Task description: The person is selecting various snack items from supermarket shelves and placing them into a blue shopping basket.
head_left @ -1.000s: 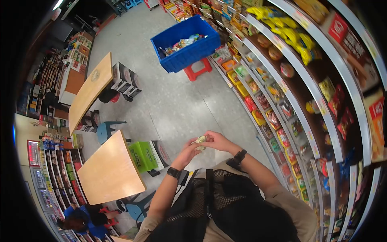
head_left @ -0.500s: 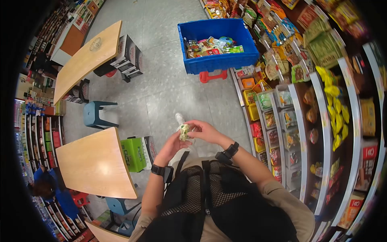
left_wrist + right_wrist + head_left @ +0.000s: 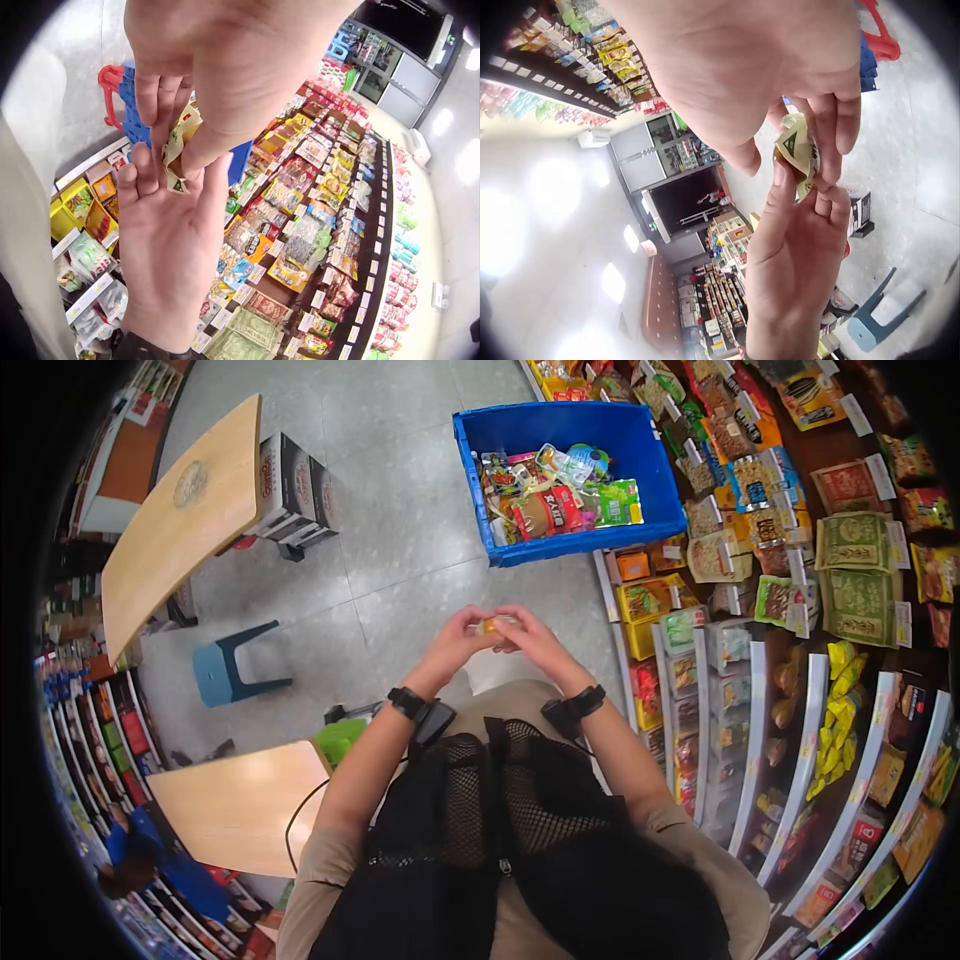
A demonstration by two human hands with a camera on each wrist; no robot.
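Observation:
Both hands meet in front of the body in the head view, around a small snack wrapper (image 3: 490, 626). The wrapper is pale cream with green print, crumpled, and gapes along one side in the left wrist view (image 3: 177, 146). Its inside looks yellow-brown in the right wrist view. My left hand (image 3: 452, 648) pinches it, the thumb at its near edge. My right hand (image 3: 538, 647) holds it from the other side with its fingertips. Fingers cover part of the wrapper in every view.
Ahead stands a blue crate (image 3: 590, 548) of packaged snacks. Snack shelves (image 3: 740, 750) line the right side. To the left are wooden tables (image 3: 240, 800), a blue stool (image 3: 225, 672) and stacked black-and-white boxes (image 3: 295, 495). A person in blue (image 3: 165, 860) is at the lower left.
The head view has shifted, and the crate looks nearer with more of its contents showing. Both hands stay on the wrapper, which has turned and now shows less between the fingers.

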